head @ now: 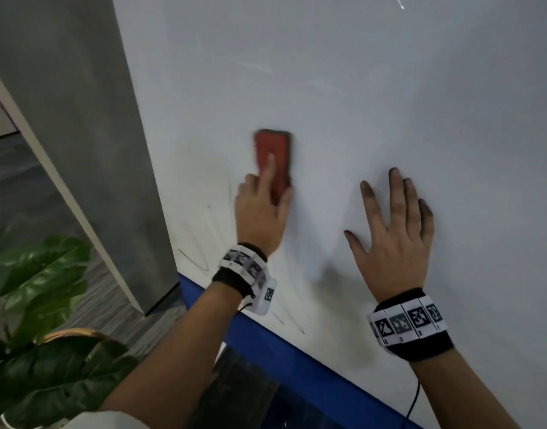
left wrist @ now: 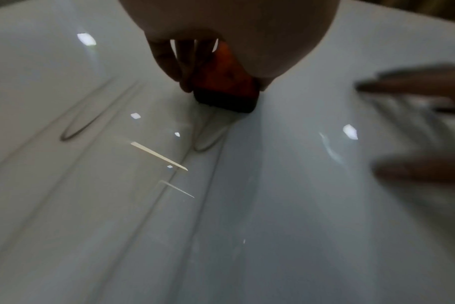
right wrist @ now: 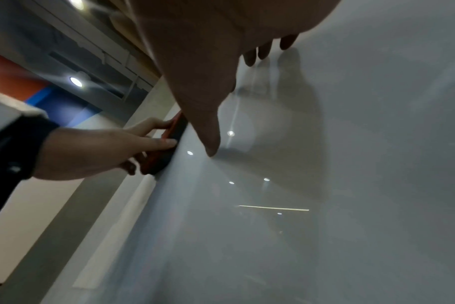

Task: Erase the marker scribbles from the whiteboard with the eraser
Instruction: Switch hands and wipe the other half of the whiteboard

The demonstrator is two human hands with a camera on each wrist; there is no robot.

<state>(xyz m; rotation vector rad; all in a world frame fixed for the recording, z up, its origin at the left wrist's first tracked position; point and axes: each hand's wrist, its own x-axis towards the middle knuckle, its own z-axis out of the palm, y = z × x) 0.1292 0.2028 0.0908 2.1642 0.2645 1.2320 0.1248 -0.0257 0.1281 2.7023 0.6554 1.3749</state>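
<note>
A red eraser [head: 273,159] with a dark felt base is pressed flat on the whiteboard [head: 359,88]. My left hand [head: 261,209] grips the eraser, thumb on its right edge, index finger along its back. The left wrist view shows the eraser [left wrist: 225,86] between my fingers [left wrist: 166,61] and palm, over a scribble loop. Thin black marker scribbles [head: 195,258] run below and left of the eraser, near the board's lower left corner. My right hand [head: 393,224] lies flat on the board to the right, fingers spread, fingertips smudged dark. From the right wrist, the eraser [right wrist: 173,131] shows edge-on.
A blue frame strip [head: 266,332] runs along the board's lower edge. A grey pillar [head: 80,119] stands left of the board. A leafy potted plant [head: 40,305] sits at the lower left. A black cable [head: 414,400] hangs under my right forearm.
</note>
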